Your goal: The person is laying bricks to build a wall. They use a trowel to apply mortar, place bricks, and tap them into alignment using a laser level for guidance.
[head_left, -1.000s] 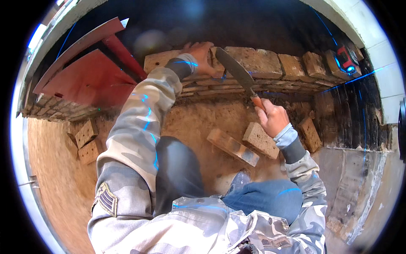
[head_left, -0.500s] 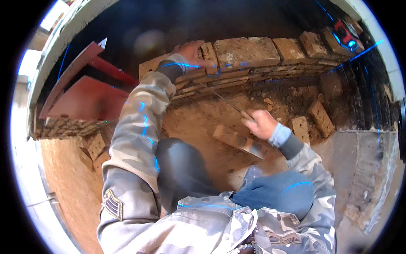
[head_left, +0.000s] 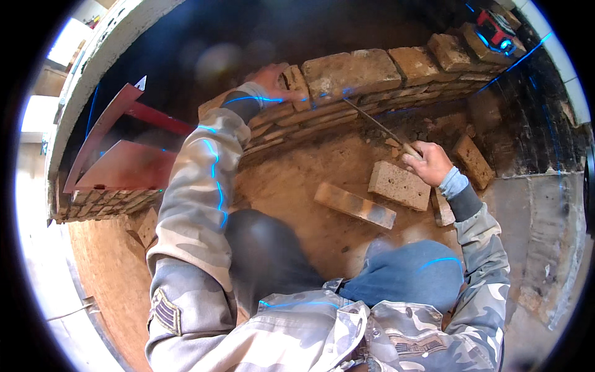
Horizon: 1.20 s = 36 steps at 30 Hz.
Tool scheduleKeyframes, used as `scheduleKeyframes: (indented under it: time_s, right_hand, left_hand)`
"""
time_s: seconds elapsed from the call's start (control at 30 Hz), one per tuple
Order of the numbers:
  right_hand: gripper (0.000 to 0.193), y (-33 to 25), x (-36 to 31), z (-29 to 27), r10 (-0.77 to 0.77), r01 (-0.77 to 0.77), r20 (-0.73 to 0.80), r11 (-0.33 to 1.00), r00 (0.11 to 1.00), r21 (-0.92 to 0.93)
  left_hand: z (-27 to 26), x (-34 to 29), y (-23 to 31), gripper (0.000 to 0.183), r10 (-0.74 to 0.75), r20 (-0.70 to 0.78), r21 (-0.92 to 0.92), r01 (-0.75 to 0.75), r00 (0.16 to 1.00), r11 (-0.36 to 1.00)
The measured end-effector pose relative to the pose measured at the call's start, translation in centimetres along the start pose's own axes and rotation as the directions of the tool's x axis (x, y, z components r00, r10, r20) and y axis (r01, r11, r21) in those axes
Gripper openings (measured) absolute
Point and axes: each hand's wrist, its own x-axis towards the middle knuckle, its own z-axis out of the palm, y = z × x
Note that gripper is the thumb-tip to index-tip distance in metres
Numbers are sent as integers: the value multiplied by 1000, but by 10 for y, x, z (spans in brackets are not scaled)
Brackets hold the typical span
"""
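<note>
So I've got the head feed up, and my left hand (head_left: 271,79) is wrapped around a narrow brick (head_left: 297,88) in the top row of the brick wall (head_left: 352,73), thumb along its near face, far fingers mostly hidden. My right hand (head_left: 429,163) is closed around the handle of a trowel (head_left: 380,124), which points away up and to the left, seen nearly edge-on; its tip looks to be at or just short of the wall face, can't tell if it touches. I'd guess the brick is stiff, gritty and heavy-ish for its size, with good friction but corners that could chip if knocked. Best hold imo is what the left has: thumb near side, fingers far side, squeezing across its long faces. The trowel should be lighter, thin blade with maybe a little flex, so grab the handle only. Just below the right hand there's a pale holed brick (head_left: 400,185), with a longer brick (head_left: 354,205) lying lower left of it. Up and right of that hand sits a red laser level (head_left: 494,32), well apart on the wall's far end.
</note>
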Motion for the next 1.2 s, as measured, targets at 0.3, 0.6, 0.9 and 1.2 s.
scheduleKeyframes:
  time_s: [0.3, 0.6, 0.9, 1.2]
  right_hand:
    - [28, 80, -30, -77, 77, -141, -258, 961, 963, -239]
    - [33, 16, -69, -103, 263, -121, -243, 871, 934, 477]
    - [36, 19, 1, -38, 400, -436, 295, 326, 868, 839]
    - [38, 4, -6, -54, 322, -477, 375, 350, 869, 806]
  left_hand:
    - [6, 1, 14, 114, -15, -40, 34, 16, 999, 999]
    - [2, -11, 8, 117, -69, -52, 26, 70, 996, 997]
    - [10, -21, 10, 118, -84, -144, 75, 96, 986, 993]
    - [6, -15, 5, 111, -58, -117, 104, 70, 991, 992]
